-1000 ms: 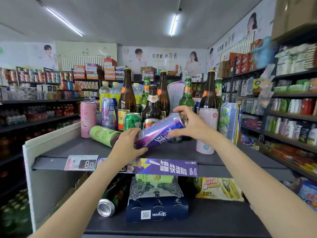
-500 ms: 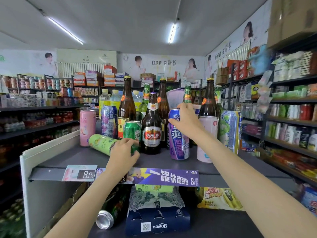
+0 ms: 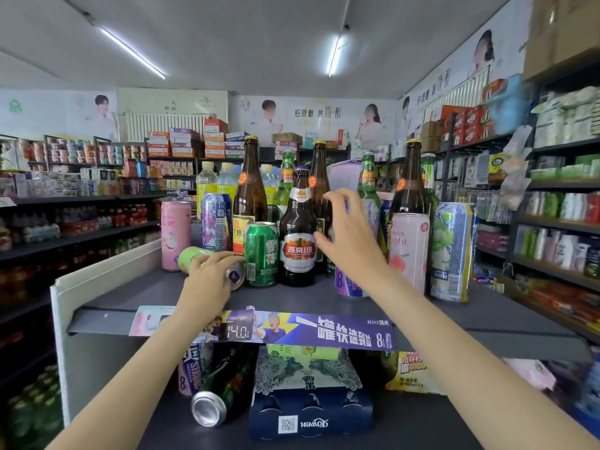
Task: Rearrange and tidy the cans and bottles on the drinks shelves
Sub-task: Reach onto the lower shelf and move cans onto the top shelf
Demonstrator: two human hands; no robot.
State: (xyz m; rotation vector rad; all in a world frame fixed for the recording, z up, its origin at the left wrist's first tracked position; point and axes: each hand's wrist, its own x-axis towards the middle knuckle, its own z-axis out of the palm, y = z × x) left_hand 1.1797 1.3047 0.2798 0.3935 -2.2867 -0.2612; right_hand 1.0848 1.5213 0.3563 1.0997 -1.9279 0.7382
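On the top dark shelf (image 3: pixel 136 297) a light-green can (image 3: pixel 190 259) lies on its side. My left hand (image 3: pixel 207 284) grips it from above, fingers curled over its right end. A purple-blue can (image 3: pixel 349 285) stands upright to the right of the short brown beer bottle (image 3: pixel 298 241). My right hand (image 3: pixel 350 241) hovers just in front of that can's upper part with its fingers spread, holding nothing. A green can (image 3: pixel 261 254) stands between my two hands.
Tall brown and green bottles crowd the back of the shelf. A pink can (image 3: pixel 175 235) stands at the left; a pale pink can (image 3: pixel 409 251) and a green-grape can (image 3: pixel 453 251) at the right. Below lie a tipped can (image 3: pixel 211 407) and a dark blue pack (image 3: pixel 311 414).
My right hand stood the purple-blue can upright on the shelf and let go of it. My left hand left that can and closed over the lying light-green can.
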